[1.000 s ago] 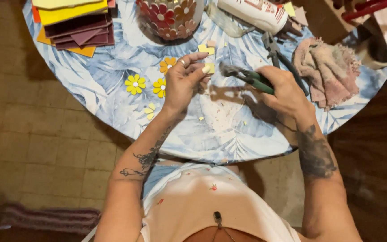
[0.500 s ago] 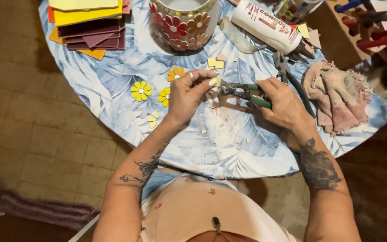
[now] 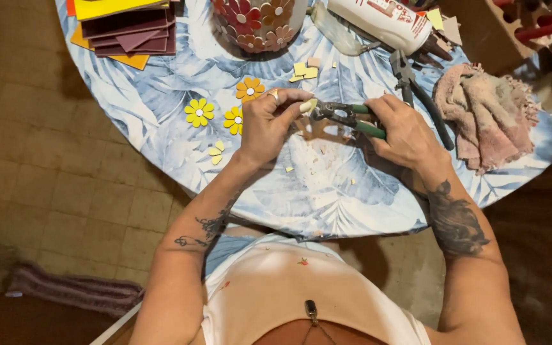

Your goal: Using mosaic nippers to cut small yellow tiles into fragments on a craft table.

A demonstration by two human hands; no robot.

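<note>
Green-handled nippers [image 3: 346,118] in my right hand [image 3: 404,131], fingers clamped on the handles, now bite a pale chip [image 3: 308,105] pinched in my left hand [image 3: 269,124] above the tabletop [image 3: 327,191] centre; half a second ago they stood just apart, so cutting looks underway.

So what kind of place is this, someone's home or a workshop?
Probably a home craft corner set up for mosaic work. A round table with a leaf-print cloth stands on a tiled floor; the hands nip a small yellow tile piece with green-handled nippers, beside finished tile flowers and a flower-covered pot.
</note>
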